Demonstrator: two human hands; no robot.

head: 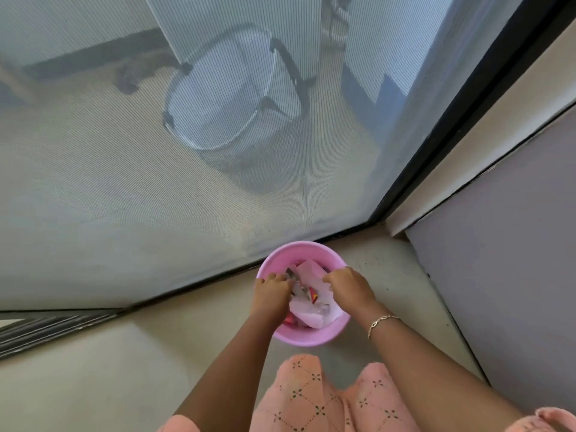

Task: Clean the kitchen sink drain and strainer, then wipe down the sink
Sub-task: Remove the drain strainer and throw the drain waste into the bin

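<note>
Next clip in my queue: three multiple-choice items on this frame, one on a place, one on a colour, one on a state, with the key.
1. Where does the bin stand? A) on the floor by the screen door B) on a counter C) in a sink
2. What colour is the bin? A) blue B) pink C) green
3. What are the left hand and right hand doing? A) hanging idle B) gripping white wrapping inside the bin C) holding a sponge
Key: 1 A, it sits on the floor beside the door track; 2 B, its rim is pink; 3 B, curled fingers close on the wrapping.
</note>
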